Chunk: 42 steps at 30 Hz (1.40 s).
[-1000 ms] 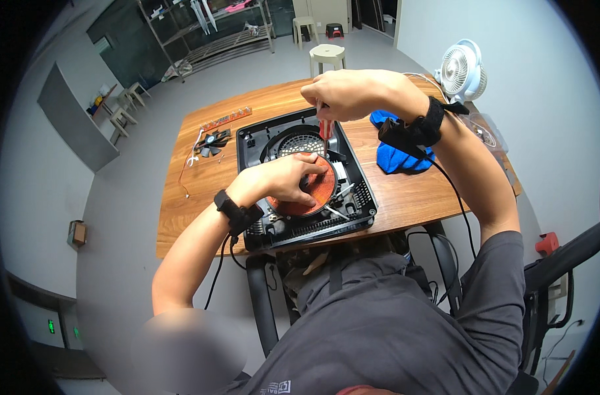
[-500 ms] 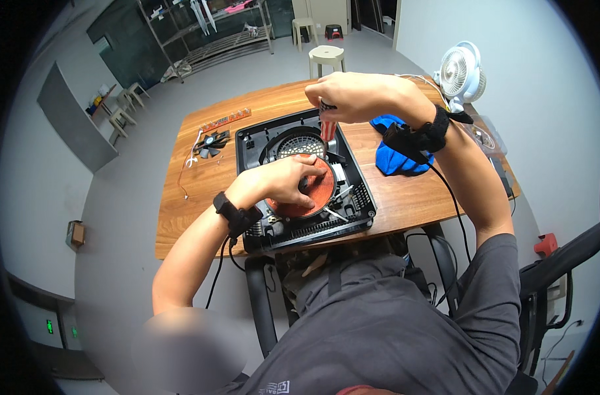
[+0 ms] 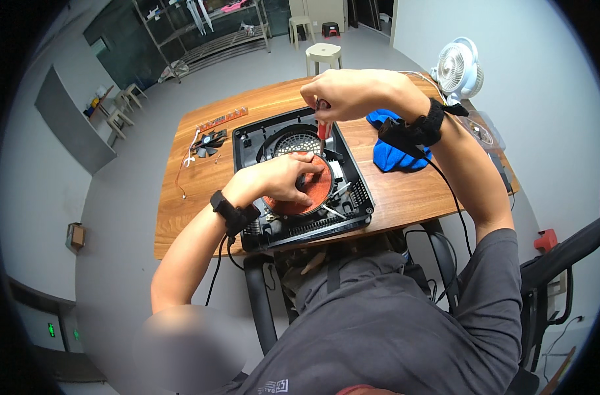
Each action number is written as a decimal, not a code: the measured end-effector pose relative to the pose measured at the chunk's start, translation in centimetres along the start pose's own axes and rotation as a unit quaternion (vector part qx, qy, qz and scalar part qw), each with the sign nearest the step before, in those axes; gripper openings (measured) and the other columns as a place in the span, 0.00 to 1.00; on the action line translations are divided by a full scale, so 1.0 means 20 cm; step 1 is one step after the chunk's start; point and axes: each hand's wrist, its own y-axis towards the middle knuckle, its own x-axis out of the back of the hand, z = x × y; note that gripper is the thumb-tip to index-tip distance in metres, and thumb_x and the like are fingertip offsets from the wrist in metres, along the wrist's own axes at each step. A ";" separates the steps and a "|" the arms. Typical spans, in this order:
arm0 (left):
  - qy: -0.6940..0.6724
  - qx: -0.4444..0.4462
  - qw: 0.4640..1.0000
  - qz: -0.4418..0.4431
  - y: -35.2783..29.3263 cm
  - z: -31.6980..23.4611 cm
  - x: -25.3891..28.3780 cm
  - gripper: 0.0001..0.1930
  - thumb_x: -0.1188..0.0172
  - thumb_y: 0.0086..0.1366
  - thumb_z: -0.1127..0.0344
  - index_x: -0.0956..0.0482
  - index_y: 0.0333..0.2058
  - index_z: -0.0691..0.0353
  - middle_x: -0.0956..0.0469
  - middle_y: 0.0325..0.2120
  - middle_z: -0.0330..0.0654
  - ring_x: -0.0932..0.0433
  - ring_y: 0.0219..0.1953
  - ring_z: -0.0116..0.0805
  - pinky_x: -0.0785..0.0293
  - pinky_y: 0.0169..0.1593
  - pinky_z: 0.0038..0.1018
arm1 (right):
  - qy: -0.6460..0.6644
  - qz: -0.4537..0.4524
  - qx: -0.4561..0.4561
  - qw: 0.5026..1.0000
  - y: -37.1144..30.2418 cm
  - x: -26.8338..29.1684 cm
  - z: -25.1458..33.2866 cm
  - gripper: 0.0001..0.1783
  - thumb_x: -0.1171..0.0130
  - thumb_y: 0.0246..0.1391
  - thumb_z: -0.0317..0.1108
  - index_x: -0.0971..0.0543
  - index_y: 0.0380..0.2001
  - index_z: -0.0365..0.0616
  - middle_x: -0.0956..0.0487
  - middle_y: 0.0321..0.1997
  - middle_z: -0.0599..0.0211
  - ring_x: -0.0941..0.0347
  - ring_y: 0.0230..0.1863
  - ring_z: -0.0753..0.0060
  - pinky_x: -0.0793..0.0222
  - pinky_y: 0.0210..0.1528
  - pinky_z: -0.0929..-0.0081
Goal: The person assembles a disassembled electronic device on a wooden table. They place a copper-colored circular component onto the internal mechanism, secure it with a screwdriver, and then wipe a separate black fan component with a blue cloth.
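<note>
An open black appliance casing (image 3: 358,171) lies on the table in front of me, its inner parts showing. My left hand (image 3: 283,178) rests on a round, reddish-brown coil disc (image 3: 321,187) in it, thumb and fingers spread across the top. Over the casing's far right part, my right hand (image 3: 342,95) is closed around the red handle of a screwdriver (image 3: 323,130), which points down. Its tip is too small to make out. Beyond the disc sits a round black grille (image 3: 298,142). White wire ends (image 3: 335,212) stick out at the disc's near right.
Left of the casing are a small black fan (image 3: 211,141), an orange circuit strip (image 3: 223,120) and thin wires on the wooden table (image 3: 194,224). A blue cloth (image 3: 395,157) lies to the right. A white desk fan (image 3: 456,69) stands at the far right corner.
The screwdriver's handle shows less of its stripes and looks turned in my right hand. My left hand stays on the coil disc. The whole view has shifted slightly.
</note>
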 end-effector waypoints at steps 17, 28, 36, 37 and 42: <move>-0.001 0.012 1.000 0.000 -0.01 -0.03 0.02 0.44 0.24 0.52 0.46 0.28 0.67 0.52 0.40 0.71 0.57 0.36 0.70 0.54 0.36 0.71 0.40 | 0.020 -0.008 -0.034 0.999 -0.01 0.02 -0.02 0.19 0.34 0.58 0.40 0.27 0.39 0.35 0.20 0.33 0.48 0.21 0.36 0.48 0.26 0.38 0.57; -0.020 0.011 1.000 0.011 -0.01 -0.05 0.04 0.44 0.24 0.52 0.46 0.28 0.66 0.53 0.40 0.71 0.58 0.37 0.71 0.54 0.37 0.71 0.39 | 0.058 -0.068 0.046 0.995 0.03 -0.08 -0.07 0.24 0.35 0.61 0.49 0.24 0.40 0.35 0.17 0.29 0.55 0.19 0.26 0.59 0.23 0.27 0.65; -0.006 0.007 1.000 0.008 -0.02 -0.03 0.03 0.44 0.24 0.52 0.45 0.29 0.67 0.53 0.40 0.71 0.58 0.37 0.71 0.54 0.37 0.71 0.39 | 0.072 -0.057 -0.002 0.996 0.02 -0.03 -0.04 0.23 0.34 0.58 0.46 0.20 0.39 0.32 0.15 0.32 0.47 0.15 0.33 0.55 0.19 0.34 0.65; -0.005 0.007 1.000 0.009 -0.01 -0.03 0.03 0.44 0.24 0.52 0.45 0.29 0.67 0.53 0.40 0.71 0.58 0.37 0.71 0.54 0.37 0.71 0.40 | 0.057 -0.069 0.009 0.996 0.02 -0.03 -0.05 0.23 0.34 0.58 0.46 0.20 0.39 0.32 0.15 0.32 0.47 0.15 0.33 0.54 0.19 0.34 0.65; -0.005 -0.002 1.000 -0.013 -0.03 0.01 -0.01 0.44 0.24 0.53 0.46 0.29 0.66 0.54 0.40 0.70 0.60 0.38 0.71 0.55 0.37 0.71 0.40 | 0.124 -0.119 -0.035 0.984 -0.05 0.04 -0.01 0.21 0.36 0.63 0.46 0.24 0.39 0.35 0.18 0.29 0.56 0.20 0.23 0.66 0.25 0.23 0.71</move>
